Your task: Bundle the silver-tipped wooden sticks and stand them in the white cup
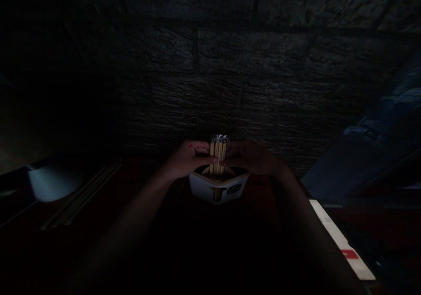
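In the middle of the dim head view stands an upright bundle of thin tan sticks (217, 157) with silvery, shiny tops. My left hand (192, 158) closes on the bundle from the left, its thumb across the front. From the other side my right hand (246, 157) grips the same sticks, thumb and fingers against them. Their lower ends reach down into a pale angular box (203, 190), which has a dark oval mark and a cut-out slot in front. Sticks show through that slot. The exact kind of stick is hard to make out in the dark.
Behind the box rises a dark block wall (213, 49). Several long thin rods (85, 192) lie at the left, beside a pale curved object (54, 183). A white strip with a red patch (338, 238) lies at the right, below a bluish panel (348, 163).
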{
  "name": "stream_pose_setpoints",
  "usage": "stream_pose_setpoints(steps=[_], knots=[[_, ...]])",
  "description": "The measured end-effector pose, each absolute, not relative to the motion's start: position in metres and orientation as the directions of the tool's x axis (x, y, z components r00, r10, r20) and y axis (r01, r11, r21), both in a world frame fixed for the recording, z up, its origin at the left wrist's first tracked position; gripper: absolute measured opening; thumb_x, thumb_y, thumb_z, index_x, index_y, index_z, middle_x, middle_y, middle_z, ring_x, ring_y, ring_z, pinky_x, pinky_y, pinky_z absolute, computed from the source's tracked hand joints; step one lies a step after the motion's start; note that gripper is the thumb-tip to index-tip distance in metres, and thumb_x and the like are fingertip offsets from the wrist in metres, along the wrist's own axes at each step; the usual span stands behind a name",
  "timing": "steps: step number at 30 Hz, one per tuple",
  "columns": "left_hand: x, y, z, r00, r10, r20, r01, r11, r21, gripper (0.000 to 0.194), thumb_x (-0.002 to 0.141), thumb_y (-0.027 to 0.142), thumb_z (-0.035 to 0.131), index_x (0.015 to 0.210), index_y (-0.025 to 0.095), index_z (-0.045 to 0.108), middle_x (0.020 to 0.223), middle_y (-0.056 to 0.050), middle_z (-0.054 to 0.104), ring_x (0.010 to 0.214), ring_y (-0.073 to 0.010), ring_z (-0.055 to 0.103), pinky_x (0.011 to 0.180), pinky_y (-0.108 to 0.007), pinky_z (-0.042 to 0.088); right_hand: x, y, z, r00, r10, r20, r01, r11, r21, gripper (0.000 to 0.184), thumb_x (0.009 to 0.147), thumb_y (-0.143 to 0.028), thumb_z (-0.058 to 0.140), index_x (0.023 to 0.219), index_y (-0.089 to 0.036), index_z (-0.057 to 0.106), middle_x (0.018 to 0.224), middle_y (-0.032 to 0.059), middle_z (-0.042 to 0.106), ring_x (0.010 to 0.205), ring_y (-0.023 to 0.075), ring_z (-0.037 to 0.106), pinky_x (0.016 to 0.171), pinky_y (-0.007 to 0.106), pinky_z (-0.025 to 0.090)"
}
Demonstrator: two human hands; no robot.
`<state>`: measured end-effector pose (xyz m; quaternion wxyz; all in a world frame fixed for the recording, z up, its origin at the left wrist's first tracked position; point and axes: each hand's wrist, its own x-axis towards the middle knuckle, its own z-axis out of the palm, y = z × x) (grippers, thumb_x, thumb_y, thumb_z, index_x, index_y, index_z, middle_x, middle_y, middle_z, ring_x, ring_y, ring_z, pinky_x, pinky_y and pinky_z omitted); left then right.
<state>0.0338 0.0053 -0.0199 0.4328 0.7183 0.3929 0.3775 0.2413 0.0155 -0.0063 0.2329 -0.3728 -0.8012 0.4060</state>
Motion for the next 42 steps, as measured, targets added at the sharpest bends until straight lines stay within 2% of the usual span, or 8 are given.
stream_pose_setpoints(steps=[5, 9, 14, 21, 26, 32, 42], knots=[[0.030, 0.006, -0.016, 0.335, 0.905, 0.261, 0.259, -0.355, 0.898, 0.024, 0.071, 0.026, 0.075, 0.091, 0.014, 0.071, 0.097, -0.007, 0.075, 0.093, -0.0199, 0.069, 0.086, -0.032, 0.052, 0.244, 0.016, -0.005, -0.625, 0.771, 0.120, 0.347, 0.412, -0.843, 0.024, 0.075, -0.029, 0.068, 0.096, -0.016, 0.069, 0.087, 0.0025, 0.073, 0.079, 0.0164, 0.066, 0.067, 0.025, 0.047], [0.030, 0.004, -0.014, 0.312, 0.922, 0.230, 0.233, -0.309, 0.922, 0.027, 0.072, 0.031, 0.075, 0.093, 0.013, 0.072, 0.096, -0.007, 0.075, 0.088, -0.0202, 0.070, 0.083, -0.033, 0.055, 0.245, 0.017, -0.007, -0.608, 0.780, 0.150, 0.344, 0.429, -0.835, 0.027, 0.077, -0.030, 0.068, 0.099, -0.016, 0.070, 0.093, 0.0046, 0.074, 0.086, 0.0187, 0.068, 0.075, 0.028, 0.049], [0.033, 0.003, -0.015, 0.324, 0.927, 0.188, 0.128, -0.240, 0.962, 0.020, 0.074, 0.026, 0.073, 0.090, 0.014, 0.073, 0.096, -0.006, 0.075, 0.084, -0.0180, 0.070, 0.079, -0.033, 0.058, 0.244, 0.019, -0.009, -0.625, 0.766, 0.149, 0.337, 0.437, -0.834, 0.028, 0.079, -0.029, 0.066, 0.106, -0.020, 0.070, 0.099, 0.0038, 0.074, 0.092, 0.0186, 0.068, 0.080, 0.029, 0.051], [0.034, 0.005, -0.021, 0.329, 0.919, 0.218, 0.094, -0.261, 0.961, 0.016, 0.076, 0.022, 0.070, 0.091, 0.014, 0.071, 0.096, -0.005, 0.074, 0.084, -0.0161, 0.070, 0.078, -0.031, 0.058, 0.243, 0.019, -0.008, -0.628, 0.765, 0.140, 0.356, 0.443, -0.823, 0.026, 0.080, -0.029, 0.066, 0.104, -0.020, 0.071, 0.099, 0.0042, 0.074, 0.091, 0.0178, 0.068, 0.082, 0.030, 0.051], [0.035, 0.005, -0.021, 0.327, 0.921, 0.212, 0.110, -0.260, 0.959, 0.016, 0.076, 0.021, 0.070, 0.090, 0.013, 0.070, 0.091, -0.005, 0.074, 0.081, -0.0156, 0.069, 0.077, -0.030, 0.057, 0.243, 0.019, -0.009, -0.608, 0.783, 0.134, 0.347, 0.414, -0.842, 0.024, 0.077, -0.029, 0.069, 0.098, -0.018, 0.072, 0.095, 0.0045, 0.074, 0.086, 0.0165, 0.067, 0.075, 0.027, 0.050], [0.033, 0.005, -0.020, 0.347, 0.901, 0.261, 0.242, -0.355, 0.903, 0.016, 0.074, 0.022, 0.070, 0.087, 0.013, 0.070, 0.090, -0.006, 0.073, 0.081, -0.0155, 0.067, 0.075, -0.027, 0.052, 0.239, 0.015, -0.004, -0.616, 0.780, 0.109, 0.372, 0.410, -0.833, 0.026, 0.077, -0.033, 0.070, 0.097, -0.017, 0.072, 0.089, 0.0030, 0.074, 0.077, 0.0146, 0.065, 0.067, 0.024, 0.047], [0.036, 0.007, -0.025, 0.343, 0.896, 0.282, 0.229, -0.371, 0.900, 0.015, 0.075, 0.026, 0.069, 0.083, 0.013, 0.068, 0.079, -0.003, 0.071, 0.071, -0.0144, 0.066, 0.068, -0.026, 0.052, 0.241, 0.022, -0.013, -0.615, 0.768, 0.178, 0.377, 0.485, -0.789, 0.020, 0.079, -0.033, 0.066, 0.089, -0.017, 0.071, 0.080, 0.0007, 0.071, 0.070, 0.0136, 0.062, 0.061, 0.023, 0.043]])
